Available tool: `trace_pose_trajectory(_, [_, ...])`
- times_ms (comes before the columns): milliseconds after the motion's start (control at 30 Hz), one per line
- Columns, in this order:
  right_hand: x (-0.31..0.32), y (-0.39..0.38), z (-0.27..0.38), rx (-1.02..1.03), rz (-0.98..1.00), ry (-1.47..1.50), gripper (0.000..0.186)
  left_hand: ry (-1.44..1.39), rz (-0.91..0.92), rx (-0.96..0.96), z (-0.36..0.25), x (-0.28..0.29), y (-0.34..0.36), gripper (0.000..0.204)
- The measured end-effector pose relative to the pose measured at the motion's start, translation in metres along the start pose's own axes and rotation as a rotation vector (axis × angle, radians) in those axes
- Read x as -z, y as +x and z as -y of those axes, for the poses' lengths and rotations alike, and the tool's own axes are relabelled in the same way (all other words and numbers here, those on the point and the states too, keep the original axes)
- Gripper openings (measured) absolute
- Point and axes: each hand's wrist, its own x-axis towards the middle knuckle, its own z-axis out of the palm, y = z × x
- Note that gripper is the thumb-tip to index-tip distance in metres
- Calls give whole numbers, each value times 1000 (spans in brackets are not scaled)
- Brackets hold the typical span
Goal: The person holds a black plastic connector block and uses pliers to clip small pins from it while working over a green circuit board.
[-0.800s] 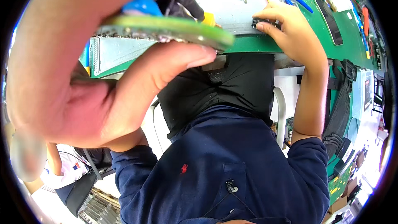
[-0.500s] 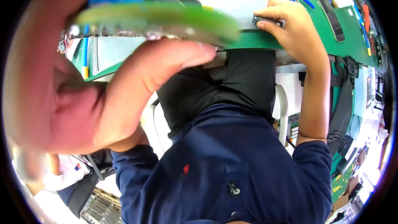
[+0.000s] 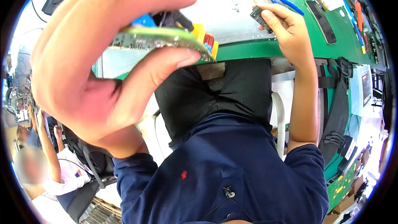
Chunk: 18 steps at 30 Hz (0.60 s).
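Left hand (image 3: 89, 62) is clamping the circuit board (image 3: 153, 37), thumb pressing underneath, index finger curling over the top with its tip apart. Board is sitting high, edge-on, near the camera; edge grip is probably keeping fingers off its tall parts. Right hand (image 3: 288, 29) is pinching a small black part (image 3: 262, 17) over the table (image 3: 244, 50), thumb on one face, likely for steady control. Blue pliers (image 3: 292, 5) and a phone (image 3: 320, 21) are lying just beyond.

Versus the earlier frame: board is appearing smaller and sharper, its yellow-and-red coil (image 3: 209, 41) now showing; black part is tilting steeply instead of lying nearly level.
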Motion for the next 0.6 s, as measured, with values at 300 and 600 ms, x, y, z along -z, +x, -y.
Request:
trace_pose_trajectory(300, [13,-1,28,-12,161,265,23,230,106,-177,36,-9,41,27])
trace_pose_trajectory(600, [18,-9,22,188,15,-39,26,-45,283,50,74,-65,96,25])
